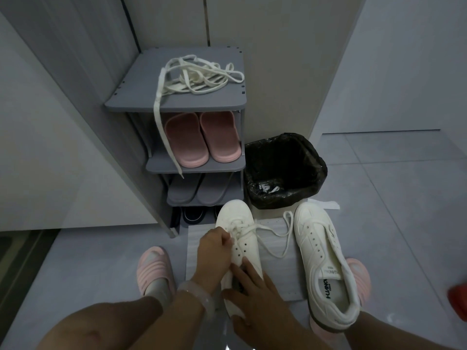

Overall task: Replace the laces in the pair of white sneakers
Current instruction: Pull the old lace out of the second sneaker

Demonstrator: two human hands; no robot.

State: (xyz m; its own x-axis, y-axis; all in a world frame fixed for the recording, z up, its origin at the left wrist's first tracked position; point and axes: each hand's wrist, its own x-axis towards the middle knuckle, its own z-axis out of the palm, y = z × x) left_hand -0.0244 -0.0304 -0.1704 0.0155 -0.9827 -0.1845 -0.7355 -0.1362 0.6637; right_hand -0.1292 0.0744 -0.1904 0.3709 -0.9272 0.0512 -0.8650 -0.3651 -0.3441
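Observation:
One white sneaker (236,218) lies on a grey board (275,251) on the floor, toe pointing away. My left hand (214,251) pinches its lace (273,233) near the lower eyelets; the lace trails in a loop to the right. My right hand (255,294) grips the sneaker's heel and side. The second white sneaker (321,263) stands to the right with no lace in its eyelets. A tangled pile of white laces (199,77) lies on top of the grey shoe rack (235,102), one end hanging down over the front.
The rack holds pink slippers (202,137), grey slippers (192,190) and dark shoes below. A bin lined with a black bag (283,173) stands right of the rack. My feet wear pink slippers (154,269). A red object (458,299) shows at the right edge. Walls enclose both sides.

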